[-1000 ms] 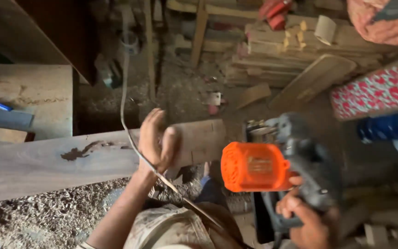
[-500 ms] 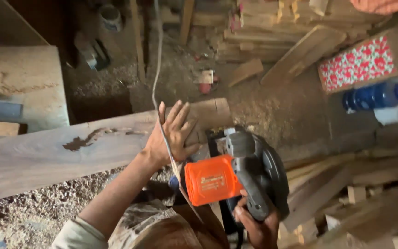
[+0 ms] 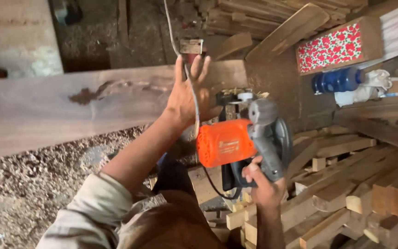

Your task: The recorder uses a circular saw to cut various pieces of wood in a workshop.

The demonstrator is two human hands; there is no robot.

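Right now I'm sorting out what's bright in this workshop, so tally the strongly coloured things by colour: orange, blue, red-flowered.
Orange: 1, the saw motor housing, held by the right hand
Blue: 1, the bottle
Red-flowered: 1, the panel
Total: 3
The left hand rests on the brown plank, not counted.
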